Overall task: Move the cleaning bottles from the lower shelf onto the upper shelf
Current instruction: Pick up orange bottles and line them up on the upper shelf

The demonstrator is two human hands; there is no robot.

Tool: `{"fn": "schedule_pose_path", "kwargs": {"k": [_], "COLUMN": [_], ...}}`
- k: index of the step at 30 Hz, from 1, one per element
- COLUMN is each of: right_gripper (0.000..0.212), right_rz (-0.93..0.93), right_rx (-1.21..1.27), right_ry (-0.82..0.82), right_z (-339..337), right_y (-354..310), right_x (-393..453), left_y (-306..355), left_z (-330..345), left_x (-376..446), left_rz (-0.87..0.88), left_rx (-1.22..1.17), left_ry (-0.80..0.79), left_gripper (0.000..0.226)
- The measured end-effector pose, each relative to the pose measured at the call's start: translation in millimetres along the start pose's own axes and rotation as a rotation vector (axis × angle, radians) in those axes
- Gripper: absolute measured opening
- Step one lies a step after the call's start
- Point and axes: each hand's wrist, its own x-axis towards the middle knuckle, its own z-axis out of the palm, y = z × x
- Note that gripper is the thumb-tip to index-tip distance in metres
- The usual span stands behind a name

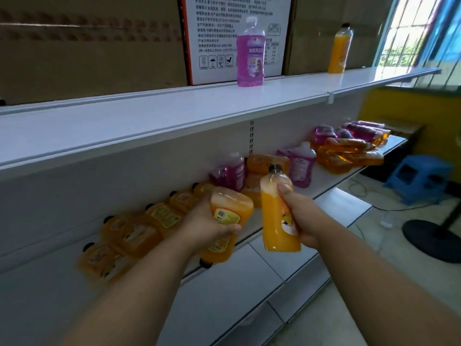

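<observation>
1. Head view, looking down at my two arms in front of a white shop shelving unit.
2. My right hand is wrapped round an orange bottle, thumb pressed on its shoulder; the bottle is upright with its black cap on top, held in the air in front of the lower shelf.
3. My left hand grips a second orange bottle, turned cap-down, its flat base tilted up and its yellow label facing me. It is also off the shelf, just left of the first bottle; I cannot tell whether the two touch.
4. On the lower shelf, a row of orange bottles lies on its side along the back wall to the left of my hands.
5. Behind my hands stand purple bottles and more orange ones, and farther right a heap of orange and purple bottles lies stacked near the shelf's end.
6. On the upper shelf a purple bottle stands upright near the front edge, before a white printed carton.
7. Well to its right an orange bottle stands upright against brown cardboard boxes.
8. On the floor to the right are a blue plastic stool and a round black stand base.
</observation>
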Motion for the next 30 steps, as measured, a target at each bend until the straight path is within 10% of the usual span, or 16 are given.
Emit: {"fn": "schedule_pose_path", "kwargs": {"k": [5, 10, 30], "right_gripper": [0.062, 0.052, 0.057], "right_rz": [-0.019, 0.004, -0.087], "right_rx": [0.074, 0.193, 0.291], "right_ry": [0.105, 0.213, 0.478], "right_z": [-37, -98, -420], "right_y": [-7, -8, -42], "right_x": [-34, -57, -52], "left_y": [31, 71, 223], "left_z": [34, 86, 364], "left_x": [3, 16, 146], "left_rz": [0.172, 0.341, 0.425], "left_rx": [0.021, 0.676, 0.514], "left_ry": [-0.035, 0.101, -0.12], "left_gripper": [0.077, 0.081, 0.069]}}
